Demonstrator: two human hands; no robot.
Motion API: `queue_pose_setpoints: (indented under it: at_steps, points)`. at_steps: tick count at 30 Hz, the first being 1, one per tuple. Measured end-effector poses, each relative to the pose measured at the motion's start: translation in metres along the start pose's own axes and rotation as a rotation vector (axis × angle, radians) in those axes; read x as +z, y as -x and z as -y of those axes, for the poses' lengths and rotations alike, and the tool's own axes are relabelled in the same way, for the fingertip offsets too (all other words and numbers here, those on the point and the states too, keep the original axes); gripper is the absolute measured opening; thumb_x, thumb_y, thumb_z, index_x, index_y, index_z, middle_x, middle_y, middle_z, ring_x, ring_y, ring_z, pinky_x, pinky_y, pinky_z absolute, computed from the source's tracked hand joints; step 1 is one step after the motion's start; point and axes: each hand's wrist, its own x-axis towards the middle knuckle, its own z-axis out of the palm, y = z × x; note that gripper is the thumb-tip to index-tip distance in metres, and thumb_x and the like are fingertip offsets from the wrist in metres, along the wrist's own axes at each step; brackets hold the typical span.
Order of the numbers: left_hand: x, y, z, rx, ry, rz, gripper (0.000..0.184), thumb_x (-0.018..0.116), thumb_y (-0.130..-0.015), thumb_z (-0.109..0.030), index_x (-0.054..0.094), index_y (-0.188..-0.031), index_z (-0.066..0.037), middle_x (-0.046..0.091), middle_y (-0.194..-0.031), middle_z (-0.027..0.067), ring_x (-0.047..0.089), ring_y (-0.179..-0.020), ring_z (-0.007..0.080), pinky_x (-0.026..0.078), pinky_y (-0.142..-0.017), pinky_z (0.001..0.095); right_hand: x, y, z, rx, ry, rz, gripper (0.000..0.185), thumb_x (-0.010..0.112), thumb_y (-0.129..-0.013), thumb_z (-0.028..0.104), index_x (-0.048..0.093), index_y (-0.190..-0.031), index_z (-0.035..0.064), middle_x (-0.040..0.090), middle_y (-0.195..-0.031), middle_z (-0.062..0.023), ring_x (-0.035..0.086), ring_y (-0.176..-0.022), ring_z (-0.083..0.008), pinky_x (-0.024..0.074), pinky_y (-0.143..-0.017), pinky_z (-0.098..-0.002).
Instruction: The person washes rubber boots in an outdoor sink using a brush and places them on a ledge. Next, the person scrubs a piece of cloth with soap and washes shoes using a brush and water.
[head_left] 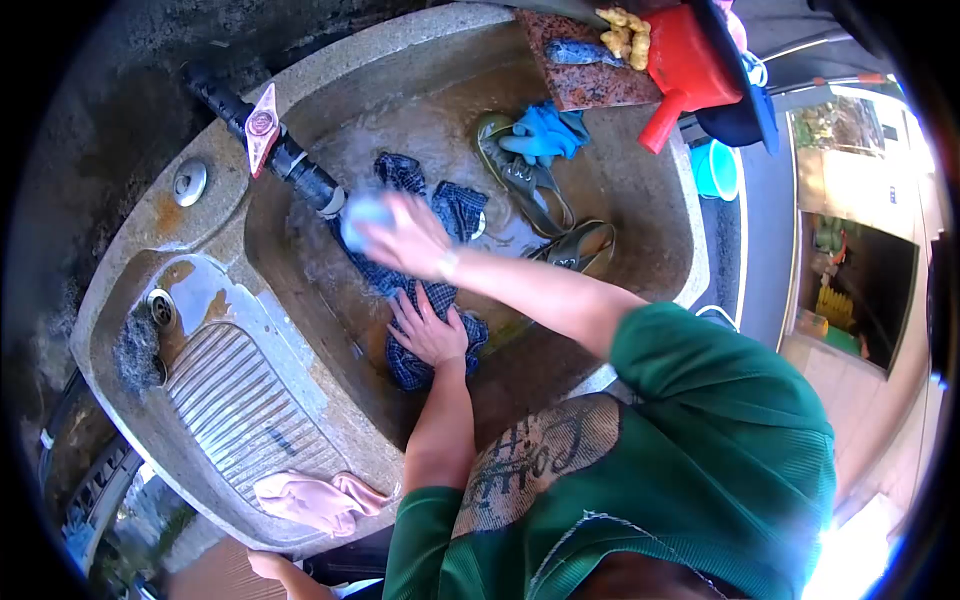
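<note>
My left hand (430, 332) lies with fingers spread on a dark blue checked cloth (408, 365) in the stone sink (690, 230). Just above it, my right hand (412, 238) is closed round a pale blue object (366, 220), blurred by motion, over the same cloth. Wet folds of the cloth reach up beside the black pipe tap (310, 185), in shallow water. Right of the cloth lie a green shoe (494, 140), a blue glove (548, 135) and another dark shoe (585, 245).
A ribbed washboard (245, 400) with a pink cloth (315, 500) adjoins the sink at left. At the upper right are a stone slab (590, 88) with ginger (626, 38) and a red scoop (695, 60). Another person's hand (268, 565) shows at the bottom left.
</note>
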Motion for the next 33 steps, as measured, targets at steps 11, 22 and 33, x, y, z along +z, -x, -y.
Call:
queue_pose_setpoints:
  at_steps: [11, 22, 33]
  points:
    - [-0.002, 0.003, -0.004, 0.009, 0.022, -0.058, 0.069, 0.064, -0.077, -0.039, 0.04, -0.139, -0.019, 0.033, -0.145, 0.0115, 0.027, -0.137, 0.0327, 0.019, -0.109, 0.0598, -0.006, 0.016, -0.021, 0.028, 0.031, -0.03, 0.03, 0.069, -0.077, 0.033, 0.064, -0.104, 0.0228, 0.052, -0.103, -0.0163, 0.053, -0.096, -0.0318, 0.0448, -0.075, -0.0444]
    - [-0.001, 0.0, -0.007, 0.005, 0.034, -0.107, 0.066, 0.061, -0.079, -0.039, 0.041, -0.138, -0.016, 0.035, -0.144, 0.0144, 0.029, -0.136, 0.0343, 0.019, -0.108, 0.0591, -0.024, 0.035, -0.035, -0.024, 0.041, 0.073, 0.041, 0.067, -0.077, 0.04, 0.061, -0.115, 0.0249, 0.05, -0.109, -0.0232, 0.051, -0.102, -0.0378, 0.0447, -0.082, -0.0453]
    - [-0.006, 0.001, -0.006, 0.029, 0.038, -0.112, 0.065, 0.062, -0.08, -0.037, 0.042, -0.136, -0.014, 0.033, -0.145, 0.0135, 0.028, -0.137, 0.0348, 0.02, -0.107, 0.0611, -0.023, 0.031, -0.061, 0.106, 0.156, -0.011, 0.037, 0.066, -0.078, 0.038, 0.059, -0.112, 0.0254, 0.05, -0.114, -0.022, 0.052, -0.097, -0.0391, 0.0437, -0.08, -0.0495]
